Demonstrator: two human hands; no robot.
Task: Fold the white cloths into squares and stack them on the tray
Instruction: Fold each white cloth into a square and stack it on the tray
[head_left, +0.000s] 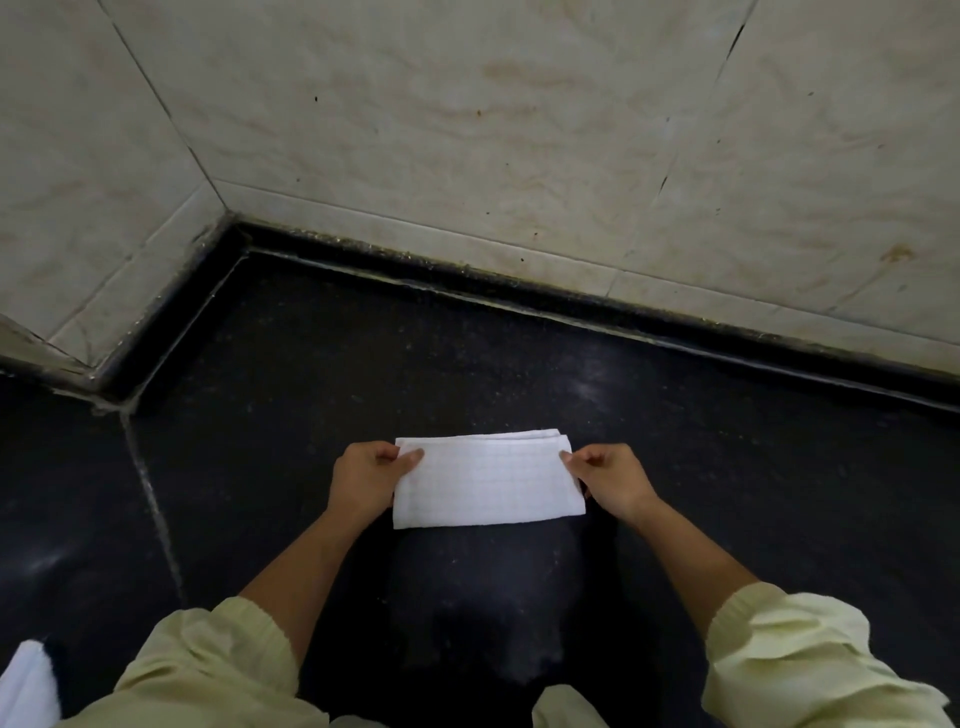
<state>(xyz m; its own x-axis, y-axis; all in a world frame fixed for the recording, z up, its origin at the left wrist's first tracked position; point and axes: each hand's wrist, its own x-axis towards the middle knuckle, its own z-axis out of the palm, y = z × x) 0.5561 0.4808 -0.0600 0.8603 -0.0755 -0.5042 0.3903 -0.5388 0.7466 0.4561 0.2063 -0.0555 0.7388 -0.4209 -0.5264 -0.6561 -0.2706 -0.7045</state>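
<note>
**On the dark stone top, a cloth folded down to a strip**

Below the middle of the head view, toward 6 o'clock, the white cloth (488, 480) lies flat on the dark stone surface (519, 353). It is a wide rectangle, not yet a square, and stacked layers show at its 1 o'clock corner.

The left hand (363, 478) is at the cloth's 9 o'clock end. Its thumb lies on top and its fingers are curled under the edge, pinching it. The right hand (610, 480) is at the 3 o'clock end and pinches the upper corner there between thumb and fingertips.

Holding both short ends likely keeps the layers lined up and the strip taut. One end could then be carried over to the other, which looks like the fold needed to make a square.

Pale yellow sleeves (810, 660) are pushed up the forearms, probably to stay clear of the fabric.

At 7 o'clock, in the frame's corner, a white bundle (28, 686) shows partly. It may be another cloth, but I cannot tell. No tray is in view.

Beige wall tiles (467, 130) fill 10 to 2 o'clock.

No brand, label or writing can be read. The cloth bears only a faint grid weave.
</note>
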